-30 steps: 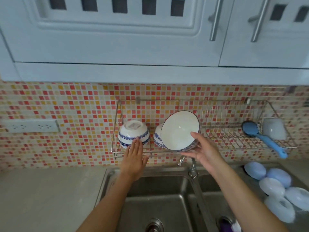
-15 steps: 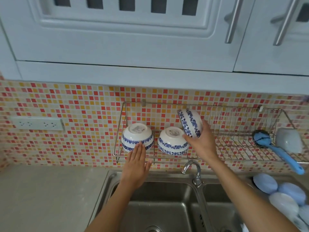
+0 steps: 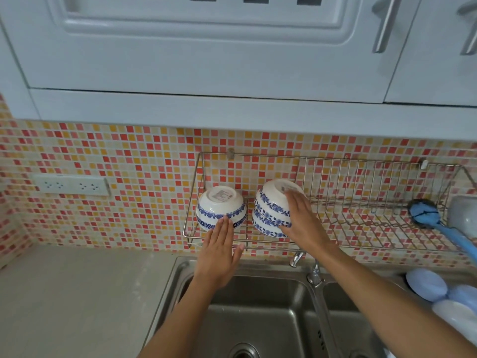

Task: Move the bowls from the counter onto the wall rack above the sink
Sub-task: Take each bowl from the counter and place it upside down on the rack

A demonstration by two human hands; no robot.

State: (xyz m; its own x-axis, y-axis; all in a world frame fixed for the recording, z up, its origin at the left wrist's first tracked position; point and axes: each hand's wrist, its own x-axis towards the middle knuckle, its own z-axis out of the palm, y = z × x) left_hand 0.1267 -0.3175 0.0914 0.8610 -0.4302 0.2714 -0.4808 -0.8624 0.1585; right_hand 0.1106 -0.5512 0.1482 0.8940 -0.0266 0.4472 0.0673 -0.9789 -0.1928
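Observation:
A wire wall rack (image 3: 361, 218) hangs on the tiled wall above the sink. At its left end a white bowl with blue flower bands (image 3: 219, 206) sits upside down. My left hand (image 3: 219, 249) is flat and open, its fingertips touching that bowl's lower rim. To the right, a second upside-down bowl (image 3: 268, 226) carries a third bowl (image 3: 273, 200), also turned over and stacked on it. My right hand (image 3: 303, 223) grips the top bowl from its right side.
A blue dish brush (image 3: 438, 223) and a pale cup (image 3: 463, 215) sit at the rack's right end. Below are a double steel sink (image 3: 258, 319) and a faucet (image 3: 313, 273). Several blue and white plastic lids (image 3: 444, 293) lie at the right. A wall socket (image 3: 71, 186) is at left.
My right hand turned the third bowl rim down and lowered it onto the second bowl in the rack. My left hand stayed by the left bowl.

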